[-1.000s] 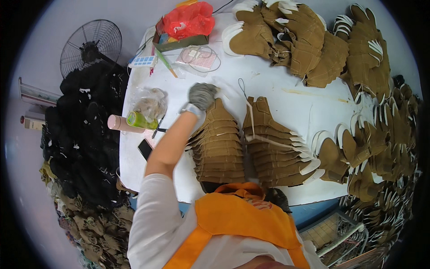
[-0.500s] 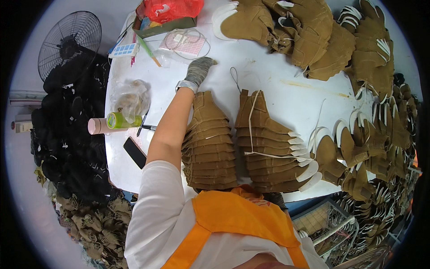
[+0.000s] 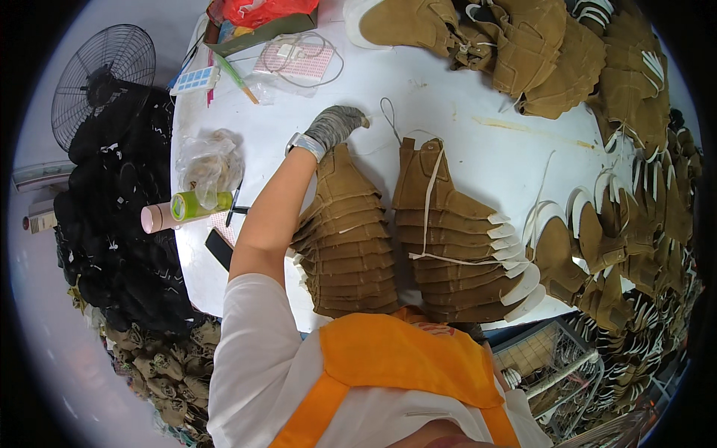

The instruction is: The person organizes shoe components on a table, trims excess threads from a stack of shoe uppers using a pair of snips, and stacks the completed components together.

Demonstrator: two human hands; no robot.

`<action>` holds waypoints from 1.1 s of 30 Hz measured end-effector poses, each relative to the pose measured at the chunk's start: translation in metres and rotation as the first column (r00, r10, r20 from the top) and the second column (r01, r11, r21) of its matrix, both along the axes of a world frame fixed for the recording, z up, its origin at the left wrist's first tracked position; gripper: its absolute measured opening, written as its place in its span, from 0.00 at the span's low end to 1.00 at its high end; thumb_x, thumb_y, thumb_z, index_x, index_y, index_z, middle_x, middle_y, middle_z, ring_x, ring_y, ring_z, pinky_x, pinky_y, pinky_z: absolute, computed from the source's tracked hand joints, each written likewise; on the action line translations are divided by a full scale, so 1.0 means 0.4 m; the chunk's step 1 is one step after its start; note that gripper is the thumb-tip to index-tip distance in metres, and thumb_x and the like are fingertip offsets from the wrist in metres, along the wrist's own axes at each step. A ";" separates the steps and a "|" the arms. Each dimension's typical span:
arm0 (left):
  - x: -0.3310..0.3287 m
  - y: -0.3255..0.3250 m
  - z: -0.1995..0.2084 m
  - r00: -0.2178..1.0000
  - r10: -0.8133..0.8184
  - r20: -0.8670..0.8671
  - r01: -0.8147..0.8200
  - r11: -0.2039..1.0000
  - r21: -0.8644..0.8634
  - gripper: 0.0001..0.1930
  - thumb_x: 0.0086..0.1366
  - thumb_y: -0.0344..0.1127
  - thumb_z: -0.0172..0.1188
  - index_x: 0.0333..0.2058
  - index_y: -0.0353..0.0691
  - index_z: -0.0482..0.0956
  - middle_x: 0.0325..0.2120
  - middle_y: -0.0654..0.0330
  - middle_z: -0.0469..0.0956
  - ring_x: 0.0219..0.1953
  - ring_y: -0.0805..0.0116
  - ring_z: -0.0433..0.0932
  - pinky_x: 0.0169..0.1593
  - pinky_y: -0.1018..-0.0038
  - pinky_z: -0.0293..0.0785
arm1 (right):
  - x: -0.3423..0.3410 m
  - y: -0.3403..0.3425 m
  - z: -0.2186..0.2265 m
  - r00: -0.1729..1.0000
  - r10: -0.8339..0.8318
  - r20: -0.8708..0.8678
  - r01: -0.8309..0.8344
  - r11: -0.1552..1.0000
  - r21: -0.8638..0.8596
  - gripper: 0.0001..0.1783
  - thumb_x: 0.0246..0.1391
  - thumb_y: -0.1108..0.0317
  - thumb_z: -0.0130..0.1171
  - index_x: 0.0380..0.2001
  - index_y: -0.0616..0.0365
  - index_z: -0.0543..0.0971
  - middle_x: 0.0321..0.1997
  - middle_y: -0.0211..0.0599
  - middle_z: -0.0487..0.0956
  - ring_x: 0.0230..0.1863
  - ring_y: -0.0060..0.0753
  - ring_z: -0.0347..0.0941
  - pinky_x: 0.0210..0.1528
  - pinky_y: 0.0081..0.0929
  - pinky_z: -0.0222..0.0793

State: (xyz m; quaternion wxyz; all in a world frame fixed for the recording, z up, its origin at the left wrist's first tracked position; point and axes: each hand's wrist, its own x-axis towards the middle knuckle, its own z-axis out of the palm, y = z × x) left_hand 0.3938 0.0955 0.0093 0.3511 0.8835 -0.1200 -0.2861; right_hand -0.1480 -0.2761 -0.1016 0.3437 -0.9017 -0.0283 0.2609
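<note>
My left hand (image 3: 336,128), in a grey striped glove, hangs over the table just beyond the top of the left stack of brown boot uppers (image 3: 347,246). Its fingers are stretched out and slightly bent, with nothing seen in them. To its right, a thin cord loop (image 3: 388,112) lies on the table, apart from the fingers. A second stack of brown uppers with white edges (image 3: 455,246) sits beside the first, with a white strap (image 3: 429,194) across it. Of my right hand, at most a dark patch shows by the apron's right edge; its fingers are hidden.
Brown uppers (image 3: 523,52) heap at the far right, and more (image 3: 556,254) hang along the right edge. At left are a pink bottle (image 3: 155,218), a green tape roll (image 3: 187,205), a phone (image 3: 219,248) and a plastic bag (image 3: 209,160). Beyond stand a box (image 3: 261,30) and a fan (image 3: 104,86).
My left hand has drawn back toward me and a little right, closer to the left stack's top. The whole view has shifted slightly. Both stacks stay in place on the table.
</note>
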 end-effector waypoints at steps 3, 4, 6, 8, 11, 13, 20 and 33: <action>-0.005 -0.017 0.020 0.994 -0.107 -0.024 0.107 0.994 0.027 0.13 0.64 0.44 0.53 0.36 0.46 0.83 0.36 0.58 0.81 0.39 0.66 0.75 0.50 0.72 0.68 | -0.007 0.005 -0.004 1.000 -0.005 -0.011 0.005 1.000 -0.004 0.15 0.43 0.60 0.60 0.37 0.49 0.81 0.42 0.47 0.78 0.44 0.52 0.72 0.44 0.46 0.68; -0.001 -0.017 0.008 0.998 -0.059 -0.020 0.060 0.998 0.011 0.13 0.63 0.43 0.52 0.36 0.46 0.83 0.36 0.58 0.81 0.39 0.65 0.76 0.50 0.72 0.68 | -0.010 0.006 -0.004 1.000 -0.004 -0.014 0.004 1.000 -0.004 0.15 0.43 0.60 0.60 0.37 0.49 0.81 0.42 0.47 0.78 0.44 0.52 0.72 0.44 0.46 0.68; 0.007 -0.014 -0.016 0.999 0.036 -0.013 -0.036 0.999 -0.019 0.12 0.63 0.41 0.51 0.35 0.46 0.83 0.35 0.58 0.81 0.39 0.64 0.76 0.49 0.72 0.68 | -0.014 0.007 -0.005 1.000 -0.002 -0.017 0.002 1.000 -0.004 0.15 0.43 0.60 0.60 0.37 0.49 0.81 0.42 0.47 0.78 0.44 0.52 0.72 0.44 0.46 0.68; 0.009 0.005 -0.018 0.997 -0.017 0.076 0.010 0.996 0.093 0.13 0.63 0.40 0.49 0.36 0.47 0.83 0.36 0.59 0.80 0.39 0.63 0.76 0.49 0.72 0.69 | -0.023 0.003 -0.004 1.000 0.003 -0.021 -0.003 1.000 -0.005 0.15 0.43 0.60 0.60 0.37 0.49 0.81 0.42 0.47 0.78 0.44 0.52 0.72 0.45 0.46 0.68; 0.009 0.030 -0.024 0.988 -0.073 0.139 0.052 0.987 0.154 0.13 0.63 0.39 0.48 0.35 0.46 0.83 0.35 0.59 0.80 0.39 0.62 0.76 0.48 0.72 0.69 | -0.032 -0.002 -0.008 1.000 0.011 -0.020 -0.011 1.000 -0.005 0.15 0.43 0.60 0.60 0.37 0.49 0.81 0.42 0.47 0.78 0.44 0.52 0.72 0.45 0.46 0.68; 0.002 0.017 0.006 0.987 -0.092 0.133 0.074 0.988 0.138 0.13 0.64 0.39 0.49 0.35 0.45 0.83 0.35 0.57 0.80 0.39 0.62 0.76 0.48 0.72 0.69 | -0.038 -0.011 -0.010 1.000 0.003 -0.016 -0.003 1.000 -0.011 0.15 0.43 0.60 0.60 0.37 0.48 0.81 0.42 0.47 0.78 0.44 0.52 0.72 0.45 0.46 0.68; 0.015 -0.066 -0.064 0.912 -0.291 0.288 0.221 0.942 0.251 0.28 0.64 0.56 0.51 0.50 0.38 0.71 0.43 0.49 0.78 0.47 0.52 0.75 0.52 0.65 0.69 | -0.005 -0.016 -0.013 1.000 0.014 0.018 -0.013 0.999 -0.033 0.15 0.43 0.60 0.60 0.37 0.48 0.81 0.42 0.47 0.78 0.45 0.52 0.72 0.45 0.46 0.68; 0.000 -0.173 0.047 0.923 -0.235 0.304 0.121 0.929 0.349 0.43 0.55 0.63 0.58 0.61 0.40 0.58 0.49 0.45 0.74 0.49 0.49 0.75 0.50 0.60 0.71 | 0.022 0.039 -0.042 1.000 -0.027 -0.006 0.027 1.000 -0.011 0.15 0.43 0.60 0.60 0.36 0.48 0.81 0.43 0.46 0.78 0.45 0.52 0.72 0.46 0.46 0.67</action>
